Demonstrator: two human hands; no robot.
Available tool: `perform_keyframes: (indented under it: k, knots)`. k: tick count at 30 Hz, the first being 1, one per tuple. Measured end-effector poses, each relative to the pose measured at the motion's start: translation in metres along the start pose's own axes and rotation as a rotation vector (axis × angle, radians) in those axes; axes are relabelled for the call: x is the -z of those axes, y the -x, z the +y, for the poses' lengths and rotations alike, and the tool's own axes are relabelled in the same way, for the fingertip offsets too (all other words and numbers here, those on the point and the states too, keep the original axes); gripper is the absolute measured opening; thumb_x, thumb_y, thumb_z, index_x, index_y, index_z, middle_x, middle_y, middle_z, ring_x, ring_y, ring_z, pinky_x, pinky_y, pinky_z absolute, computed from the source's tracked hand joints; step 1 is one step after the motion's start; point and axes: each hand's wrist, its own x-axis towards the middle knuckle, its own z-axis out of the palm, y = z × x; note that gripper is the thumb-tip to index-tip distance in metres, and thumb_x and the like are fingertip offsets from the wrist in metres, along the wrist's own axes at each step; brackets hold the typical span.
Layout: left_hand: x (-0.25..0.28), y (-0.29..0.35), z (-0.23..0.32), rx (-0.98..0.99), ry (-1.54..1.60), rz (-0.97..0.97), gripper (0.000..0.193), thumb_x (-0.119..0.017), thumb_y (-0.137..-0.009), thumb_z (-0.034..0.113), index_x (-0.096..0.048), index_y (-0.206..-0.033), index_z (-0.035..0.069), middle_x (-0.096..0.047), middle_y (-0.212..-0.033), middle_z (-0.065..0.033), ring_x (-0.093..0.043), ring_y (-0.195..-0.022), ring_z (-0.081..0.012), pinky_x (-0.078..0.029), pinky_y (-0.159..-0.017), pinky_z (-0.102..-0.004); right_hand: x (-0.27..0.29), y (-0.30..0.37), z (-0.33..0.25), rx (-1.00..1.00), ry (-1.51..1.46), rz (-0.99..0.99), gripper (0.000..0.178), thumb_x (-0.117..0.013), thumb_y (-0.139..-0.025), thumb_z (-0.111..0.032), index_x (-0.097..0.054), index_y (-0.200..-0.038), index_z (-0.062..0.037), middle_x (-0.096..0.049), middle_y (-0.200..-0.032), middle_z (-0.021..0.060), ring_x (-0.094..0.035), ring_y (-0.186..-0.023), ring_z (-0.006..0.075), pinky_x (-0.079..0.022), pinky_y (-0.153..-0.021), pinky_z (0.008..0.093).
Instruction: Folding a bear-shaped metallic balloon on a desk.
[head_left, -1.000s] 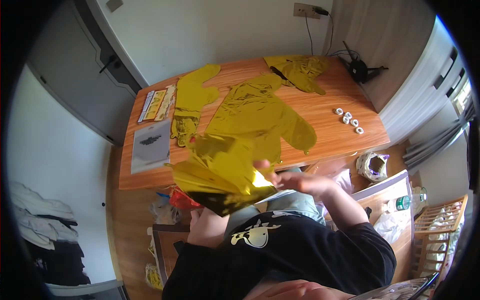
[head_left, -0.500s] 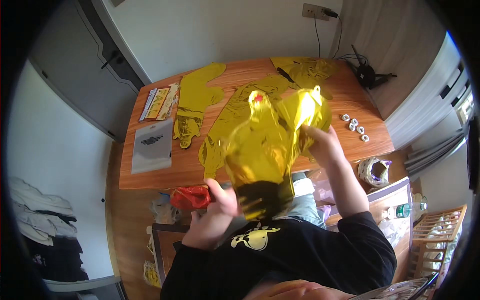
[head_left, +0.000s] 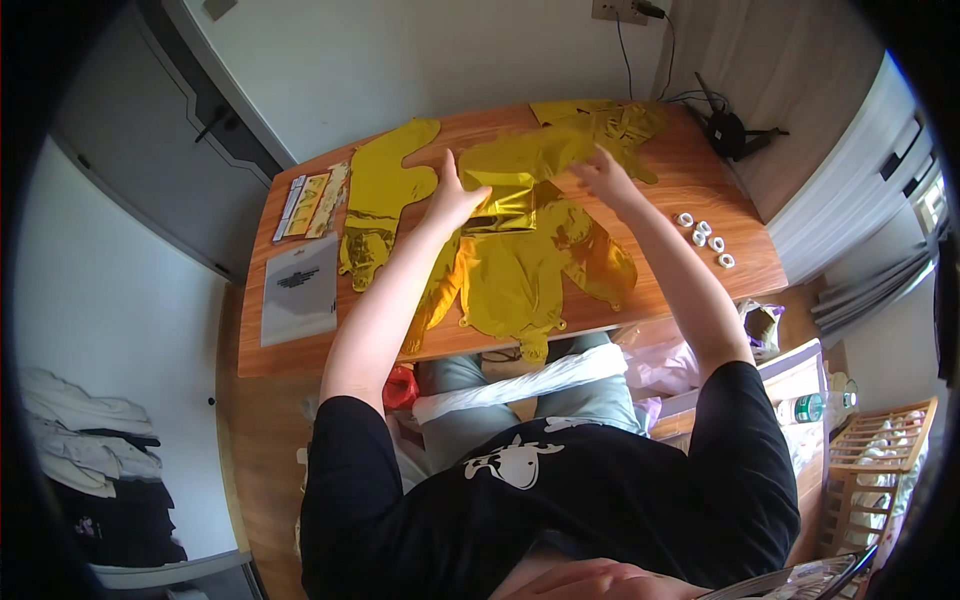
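A large flat gold foil balloon (head_left: 515, 285) lies over the near middle of the table, its narrow tabbed end reaching the front edge. Its far part is lifted and blurred between my hands. My left hand (head_left: 458, 203) grips the left side of this lifted foil, thumb over it and a finger pointing away. On the right, my right hand (head_left: 608, 182) has its fingers at the foil's far right edge, slightly smeared by motion, apparently pinching it. Another flat gold foil balloon (head_left: 385, 185) lies left of my left hand, and more gold foil (head_left: 625, 125) lies crumpled at the back right.
Several small white rolls (head_left: 702, 230) sit on the table's right side. A black router (head_left: 728, 135) with cables stands behind them. Colourful packaging (head_left: 312, 205) and a clear plastic sleeve (head_left: 300, 290) lie on the left. A red bag (head_left: 400, 387) shows below the front edge.
The gold balloon has gone from above my lap down onto the table, spread out flat. Both arms have stretched away from me, and my left hand has moved far forward onto the foil.
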Motion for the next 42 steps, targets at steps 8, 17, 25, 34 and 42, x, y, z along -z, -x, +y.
perform_keyframes:
  k: [8, 17, 25, 34, 42]
  knots:
    - [-0.009, 0.029, 0.007, -0.093, -0.886, -0.134, 0.099, -0.067, -0.091, 0.062, -0.023, -0.165, 0.012, -0.016, -0.169, -0.0259, -0.014, -0.159, -0.0367, -0.009, -0.128, -0.0575, 0.012, 0.082, 0.026, 0.709, 0.749, -0.181, 0.030, -0.071, -0.090, -0.019, -0.075, -0.117, -0.0063, -0.067, -0.129, 0.0182, -0.060, -0.121, 0.0374, -0.048, -0.104, 0.0450]
    - [-0.017, 0.037, 0.005, -0.114, -0.896, -0.345, 0.096, -0.054, -0.090, 0.077, -0.034, -0.162, 0.017, -0.021, -0.171, -0.0155, -0.009, -0.160, -0.0338, 0.009, -0.124, -0.0633, 0.009, 0.086, 0.034, 0.647, 0.741, -0.220, 0.025, -0.068, -0.093, -0.020, -0.077, -0.112, -0.0073, -0.070, -0.126, 0.0110, -0.061, -0.121, 0.0322, -0.047, -0.104, 0.0443]
    - [-0.028, 0.029, 0.006, -0.100, -0.944, -0.357, 0.100, -0.048, -0.091, 0.081, -0.029, -0.163, 0.014, -0.018, -0.171, -0.0160, -0.010, -0.160, -0.0332, 0.006, -0.125, -0.0619, 0.008, 0.088, 0.028, 0.627, 0.723, -0.242, 0.026, -0.069, -0.092, -0.021, -0.077, -0.113, -0.0081, -0.070, -0.126, 0.0101, -0.061, -0.120, 0.0318, -0.046, -0.105, 0.0441]
    - [0.033, 0.076, -0.003, 0.044, -0.954, -0.341, 0.088, -0.041, -0.103, 0.066, -0.015, -0.166, 0.011, -0.014, -0.173, -0.0147, -0.008, -0.161, -0.0278, 0.008, -0.127, -0.0555, 0.007, 0.088, 0.037, 0.647, 0.712, -0.226, 0.026, -0.070, -0.092, -0.021, -0.077, -0.113, -0.0086, -0.070, -0.126, 0.0100, -0.061, -0.120, 0.0315, -0.045, -0.106, 0.0445]
    - [0.066, 0.117, -0.021, -0.086, -0.948, -0.387, 0.089, -0.055, -0.098, 0.064, -0.023, -0.165, 0.014, -0.018, -0.172, -0.0121, -0.010, -0.161, -0.0273, 0.003, -0.127, -0.0570, 0.002, 0.085, 0.039, 0.688, 0.709, -0.227, 0.023, -0.071, -0.090, -0.020, -0.078, -0.110, -0.0118, -0.071, -0.123, 0.0089, -0.062, -0.119, 0.0310, -0.045, -0.105, 0.0461]
